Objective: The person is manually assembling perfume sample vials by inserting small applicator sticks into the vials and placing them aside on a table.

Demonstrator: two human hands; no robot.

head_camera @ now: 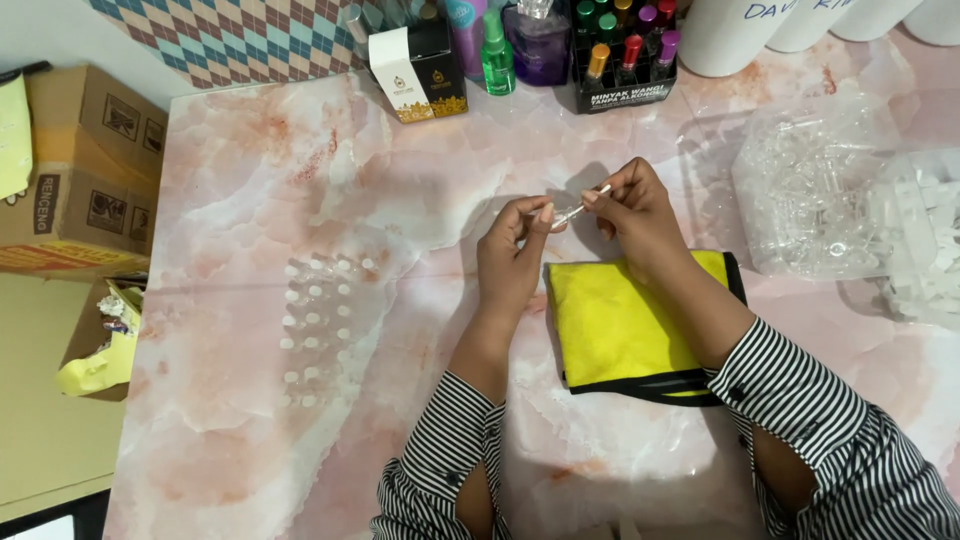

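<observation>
Pinching one tiny clear vial [570, 213] between left hand [515, 255] and right hand [632, 212], she's rows of vials [318, 330] standing at nine o'clock, bagged empties [815, 195] at three.

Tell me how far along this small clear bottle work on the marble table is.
Done: rows of small clear bottles stand on the pink marble table. In hand: left hand and right hand hold one tiny clear piece together. Left: clear plastic bags of transparent parts remain well filled.
</observation>
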